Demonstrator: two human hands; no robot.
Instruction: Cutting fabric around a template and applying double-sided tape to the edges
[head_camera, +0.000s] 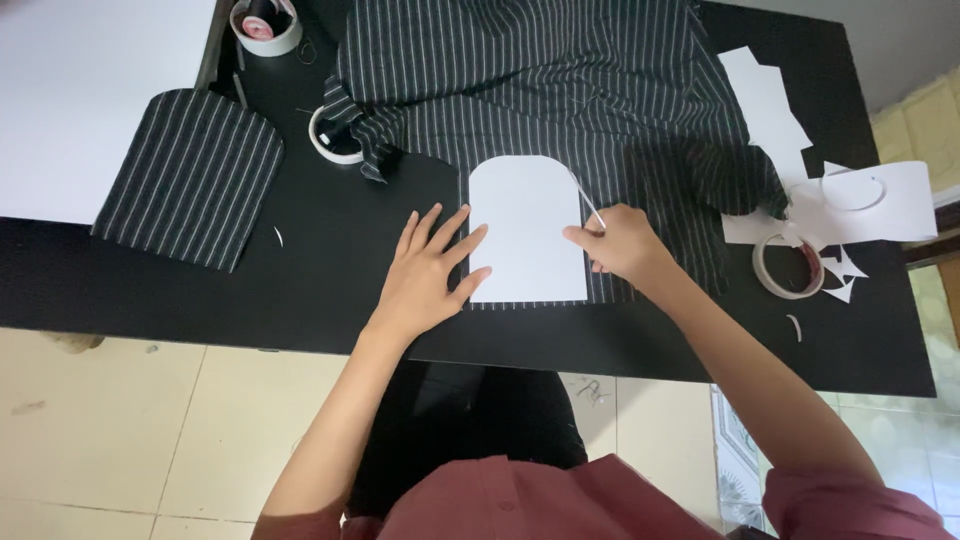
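The left hand (425, 270) lies flat, fingers spread, pinning the white paper pattern (527, 228) on the striped cloth (560, 90) near the table's (320, 240) front edge. The right hand (620, 243) has its fingers closed on a thin white marker (590, 205) at the pattern's right side. The step looks like tracing the outline; following the curved top calls for steady pressure.

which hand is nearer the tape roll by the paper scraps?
Right. The right hand sits at the right edge of the white paper template, a short way left of the tape roll. The left hand lies across the template, farther off.
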